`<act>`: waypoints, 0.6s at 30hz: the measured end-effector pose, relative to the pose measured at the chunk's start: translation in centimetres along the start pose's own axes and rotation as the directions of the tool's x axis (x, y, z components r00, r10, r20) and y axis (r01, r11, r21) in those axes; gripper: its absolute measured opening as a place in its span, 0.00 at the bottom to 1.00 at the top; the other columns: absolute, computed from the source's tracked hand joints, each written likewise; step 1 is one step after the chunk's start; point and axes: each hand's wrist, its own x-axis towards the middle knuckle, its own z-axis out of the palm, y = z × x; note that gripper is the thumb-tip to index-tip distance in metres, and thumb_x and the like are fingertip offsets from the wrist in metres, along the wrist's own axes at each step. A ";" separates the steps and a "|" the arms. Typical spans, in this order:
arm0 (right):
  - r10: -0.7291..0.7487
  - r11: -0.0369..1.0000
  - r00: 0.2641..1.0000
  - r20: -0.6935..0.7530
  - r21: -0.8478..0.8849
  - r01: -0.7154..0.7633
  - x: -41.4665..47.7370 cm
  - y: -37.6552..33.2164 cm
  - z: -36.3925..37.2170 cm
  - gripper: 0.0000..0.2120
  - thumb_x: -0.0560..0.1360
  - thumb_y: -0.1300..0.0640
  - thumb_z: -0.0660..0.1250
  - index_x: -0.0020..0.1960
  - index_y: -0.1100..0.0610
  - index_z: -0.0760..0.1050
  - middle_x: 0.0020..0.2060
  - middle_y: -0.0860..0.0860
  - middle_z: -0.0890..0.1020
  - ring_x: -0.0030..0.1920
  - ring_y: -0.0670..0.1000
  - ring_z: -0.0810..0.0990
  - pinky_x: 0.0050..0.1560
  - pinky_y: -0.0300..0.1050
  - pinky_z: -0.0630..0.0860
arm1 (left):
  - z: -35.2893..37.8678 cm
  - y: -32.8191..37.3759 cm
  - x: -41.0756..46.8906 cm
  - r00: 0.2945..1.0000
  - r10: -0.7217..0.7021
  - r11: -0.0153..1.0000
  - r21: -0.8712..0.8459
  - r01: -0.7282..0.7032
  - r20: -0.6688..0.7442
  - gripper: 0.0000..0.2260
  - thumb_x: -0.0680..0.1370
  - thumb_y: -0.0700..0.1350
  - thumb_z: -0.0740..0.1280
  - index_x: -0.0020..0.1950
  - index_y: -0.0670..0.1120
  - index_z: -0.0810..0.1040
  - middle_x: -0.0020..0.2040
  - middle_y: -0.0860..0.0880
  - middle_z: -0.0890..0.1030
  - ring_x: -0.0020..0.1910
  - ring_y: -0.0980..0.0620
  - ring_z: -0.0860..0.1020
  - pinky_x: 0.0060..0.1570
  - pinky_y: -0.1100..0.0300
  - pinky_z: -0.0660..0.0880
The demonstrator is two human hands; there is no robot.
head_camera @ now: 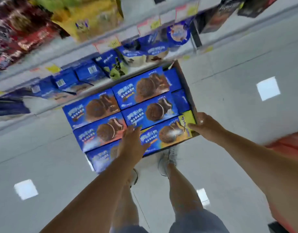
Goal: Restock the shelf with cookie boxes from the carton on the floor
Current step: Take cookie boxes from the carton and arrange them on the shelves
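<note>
A view looking straight down a person's bare arms and legs in a shop aisle. At the left, a white shelf [44, 68] runs diagonally, holding blurred blue packets [87, 71] on its lower tiers and red and yellow packs higher up. Just beside it, on the pale tiled floor [229, 165], sits a brown carton [185, 81] filled with flat blue cookie boxes [141, 84], laid face up in rows with pictures of chocolate sandwich cookies. The left hand [131, 143] reaches into the near side of the carton with its fingers stretched out straight, resting on top of the boxes and gripping nothing. To its right lies a yellow-and-blue box [170, 133] in the near row. The right hand [205, 126] curls around the carton's near right corner, its thumb against the end of that box. Grey shoes [166, 158] stand just below the carton. A blurred orange object [289, 142] shows at the far right edge.
</note>
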 end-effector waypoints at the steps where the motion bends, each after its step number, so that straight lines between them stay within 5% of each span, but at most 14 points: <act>1: 0.000 1.000 1.000 0.030 0.015 0.000 1.6 0.7 0.7 0.43 0.57 0.31 0.67 0.66 0.53 0.72 0.58 0.54 0.80 0.56 0.56 0.79 0.55 0.49 0.75 | 0.9 0.0 1.0 1.000 -0.013 0.999 0.034 0.013 0.008 0.36 0.73 0.56 0.73 0.76 0.44 0.65 0.75 0.41 0.64 0.74 0.41 0.63 0.70 0.51 0.60; 7: 0.073 0.983 0.993 0.089 0.159 -0.086 6.8 2.4 4.7 0.29 0.66 0.42 0.76 0.62 0.55 0.77 0.58 0.54 0.81 0.57 0.56 0.79 0.53 0.48 0.75 | 4.1 -1.2 4.6 0.998 -0.069 0.987 0.147 0.070 -0.010 0.45 0.72 0.59 0.73 0.81 0.51 0.51 0.80 0.45 0.46 0.78 0.41 0.49 0.72 0.42 0.62; 10: 0.045 0.976 0.997 0.070 0.208 -0.059 7.4 3.0 6.0 0.19 0.64 0.42 0.77 0.47 0.54 0.84 0.43 0.55 0.86 0.47 0.55 0.83 0.47 0.50 0.78 | 5.0 -1.5 4.9 0.998 -0.065 0.981 0.182 0.068 -0.022 0.49 0.71 0.62 0.73 0.81 0.51 0.47 0.81 0.46 0.44 0.78 0.40 0.47 0.70 0.41 0.64; 14: 0.062 0.905 0.997 0.046 0.420 -0.076 7.0 3.0 6.8 0.28 0.57 0.43 0.82 0.52 0.51 0.77 0.50 0.46 0.81 0.51 0.47 0.81 0.48 0.44 0.78 | 5.2 -2.1 4.9 1.000 -0.030 0.988 0.154 0.031 -0.007 0.49 0.70 0.61 0.74 0.81 0.51 0.47 0.81 0.45 0.43 0.78 0.40 0.47 0.72 0.42 0.62; 18: 0.085 0.845 0.994 0.067 0.523 -0.107 4.9 2.2 5.2 0.34 0.62 0.59 0.81 0.60 0.51 0.65 0.54 0.46 0.75 0.50 0.46 0.79 0.41 0.40 0.74 | 3.4 -2.5 5.1 0.998 -0.007 0.994 0.109 -0.001 0.066 0.48 0.71 0.58 0.75 0.81 0.53 0.48 0.81 0.47 0.43 0.79 0.42 0.48 0.73 0.44 0.62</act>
